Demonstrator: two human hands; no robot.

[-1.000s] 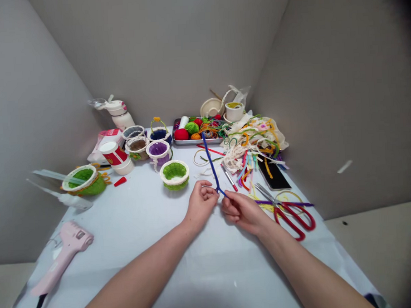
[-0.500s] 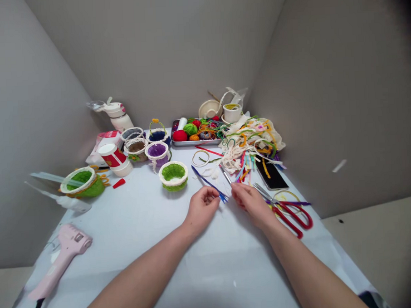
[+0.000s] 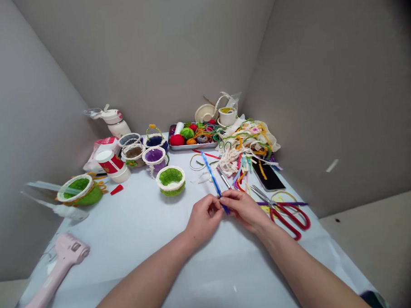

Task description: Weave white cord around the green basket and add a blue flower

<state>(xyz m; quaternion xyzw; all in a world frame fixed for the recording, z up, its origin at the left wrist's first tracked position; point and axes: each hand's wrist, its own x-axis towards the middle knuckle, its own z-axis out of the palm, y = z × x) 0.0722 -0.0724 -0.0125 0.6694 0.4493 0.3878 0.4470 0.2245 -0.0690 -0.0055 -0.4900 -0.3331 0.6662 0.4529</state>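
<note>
My left hand and my right hand meet over the table, fingers pinched on a thin blue strip that slants up and away from me. Its short lower end shows below the fingertips. A slim silver pen-like rod reaches from my right fingers toward the back; whether that hand holds it or it lies behind, I cannot tell. Left of my hands stands a small green basket with a white braided rim. Open-bladed scissors with red handles lie right of my right hand.
A pink glue gun lies at the left, near a green basket and a white bottle. Several small baskets stand farther back. A metal tray holds yarn balls. Beside a yarn heap lies a phone.
My hands have come together, the right moving to the left hand's fingertips. The blue strip is now lifted and steeper, pinched between both hands. The view has shifted slightly.
</note>
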